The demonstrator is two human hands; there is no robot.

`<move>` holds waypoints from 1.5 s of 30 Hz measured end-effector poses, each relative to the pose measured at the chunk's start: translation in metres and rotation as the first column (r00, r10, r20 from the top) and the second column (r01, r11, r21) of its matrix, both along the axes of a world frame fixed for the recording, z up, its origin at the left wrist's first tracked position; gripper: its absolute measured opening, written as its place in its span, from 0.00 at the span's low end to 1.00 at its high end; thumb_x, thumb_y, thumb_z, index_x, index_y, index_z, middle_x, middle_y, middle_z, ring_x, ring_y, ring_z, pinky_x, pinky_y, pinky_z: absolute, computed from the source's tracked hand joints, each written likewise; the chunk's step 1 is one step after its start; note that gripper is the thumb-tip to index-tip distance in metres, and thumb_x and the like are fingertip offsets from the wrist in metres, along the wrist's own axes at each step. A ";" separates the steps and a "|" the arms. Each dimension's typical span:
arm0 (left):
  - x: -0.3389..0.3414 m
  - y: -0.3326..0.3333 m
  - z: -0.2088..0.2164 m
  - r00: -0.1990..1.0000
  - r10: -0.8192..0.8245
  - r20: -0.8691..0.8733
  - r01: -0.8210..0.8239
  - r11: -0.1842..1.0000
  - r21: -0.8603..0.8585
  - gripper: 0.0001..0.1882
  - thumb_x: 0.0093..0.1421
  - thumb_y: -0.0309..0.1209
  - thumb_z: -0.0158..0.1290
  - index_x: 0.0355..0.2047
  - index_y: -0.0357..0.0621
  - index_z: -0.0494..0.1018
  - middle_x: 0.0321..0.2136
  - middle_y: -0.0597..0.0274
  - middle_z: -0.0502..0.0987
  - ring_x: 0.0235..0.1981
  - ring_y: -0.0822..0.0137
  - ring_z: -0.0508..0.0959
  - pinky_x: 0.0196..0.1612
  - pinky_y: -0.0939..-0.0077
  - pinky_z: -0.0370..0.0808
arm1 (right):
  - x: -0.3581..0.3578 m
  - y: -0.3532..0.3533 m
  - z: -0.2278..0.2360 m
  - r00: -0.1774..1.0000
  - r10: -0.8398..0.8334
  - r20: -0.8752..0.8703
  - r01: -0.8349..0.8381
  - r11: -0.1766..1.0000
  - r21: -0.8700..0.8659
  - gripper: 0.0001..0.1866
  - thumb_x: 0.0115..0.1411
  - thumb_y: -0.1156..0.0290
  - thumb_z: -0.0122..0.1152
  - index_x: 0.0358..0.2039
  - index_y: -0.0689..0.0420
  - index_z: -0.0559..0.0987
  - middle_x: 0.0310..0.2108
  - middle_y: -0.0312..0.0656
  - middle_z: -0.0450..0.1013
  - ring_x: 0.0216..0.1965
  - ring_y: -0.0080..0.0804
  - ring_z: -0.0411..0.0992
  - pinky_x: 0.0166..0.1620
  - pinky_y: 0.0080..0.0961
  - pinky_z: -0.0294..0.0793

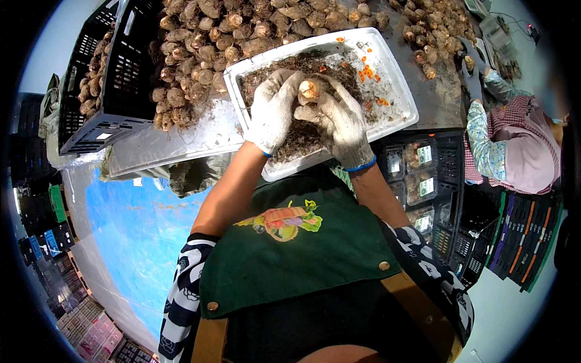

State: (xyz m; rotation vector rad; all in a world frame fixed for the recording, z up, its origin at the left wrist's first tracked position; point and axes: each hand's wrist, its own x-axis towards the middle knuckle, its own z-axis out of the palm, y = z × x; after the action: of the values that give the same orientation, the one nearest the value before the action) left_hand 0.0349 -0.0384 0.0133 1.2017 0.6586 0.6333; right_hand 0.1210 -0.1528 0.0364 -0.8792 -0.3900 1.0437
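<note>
Both my hands wear whitish, soiled work gloves and meet over a white plastic tray [396, 115]. Between them is a brown taro corm [310, 91], its pale cut end turned up. My right hand [346, 124] is closed around the corm from the right. Against its left side my left hand [273, 112] presses with bent fingers. Some fingertips are hidden behind the corm and gloves. Below the hands, the tray holds dark fibrous peelings and dirt [290, 138]. Small orange-red bits [367, 74] lie scattered toward its right side.
A large heap of taro corms [242, 36] covers the metal table [181, 142] behind the tray. At the left stands a black crate [124, 78] with more corms. Stacked black crates [448, 181] hold packed boxes at the right, near a co-worker [514, 142] handling a corm.
</note>
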 end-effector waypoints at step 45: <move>-0.004 0.023 0.003 0.960 0.026 -0.280 0.006 0.994 0.111 0.15 0.64 0.39 0.51 0.26 0.40 0.75 0.16 0.64 0.73 0.17 0.75 0.71 0.22 0.78 0.68 | 0.007 0.007 -0.026 0.980 -0.095 0.174 0.108 0.992 -0.065 0.18 0.68 0.60 0.50 0.47 0.63 0.74 0.37 0.41 0.76 0.33 0.24 0.76 0.37 0.21 0.78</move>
State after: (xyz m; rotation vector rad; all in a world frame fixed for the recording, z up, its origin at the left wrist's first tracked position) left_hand 0.0307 -0.0150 0.0160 1.4079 0.8775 0.5161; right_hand 0.1276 -0.1455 0.0104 -1.0488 -0.4469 0.8965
